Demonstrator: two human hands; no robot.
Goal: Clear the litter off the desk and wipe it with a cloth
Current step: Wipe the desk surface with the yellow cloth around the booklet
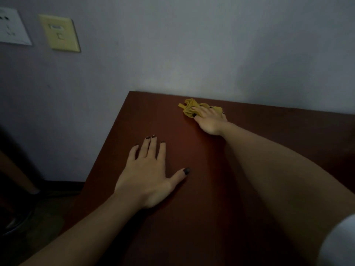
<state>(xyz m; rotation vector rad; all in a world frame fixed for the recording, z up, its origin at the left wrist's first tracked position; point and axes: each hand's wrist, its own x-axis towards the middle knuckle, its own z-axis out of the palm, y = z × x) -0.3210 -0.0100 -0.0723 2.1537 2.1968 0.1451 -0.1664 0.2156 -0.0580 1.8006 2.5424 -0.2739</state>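
Observation:
A dark reddish-brown desk (pixel 192 217) fills the lower right of the view, its far edge against the wall. A crumpled yellow cloth (pixel 189 109) lies near that far edge. My right hand (pixel 209 120) is stretched far forward and presses down on the cloth, fingers spread over it. My left hand (pixel 151 169) rests flat on the desk nearer to me, palm down, fingers apart, holding nothing. No litter shows on the visible desk surface.
A pale wall (pixel 192 45) rises behind the desk. A white socket plate (pixel 11 27) and a yellowish switch plate (pixel 59 33) hang on it at upper left. Left of the desk's edge lies dim floor (pixel 38 217) with dark shapes.

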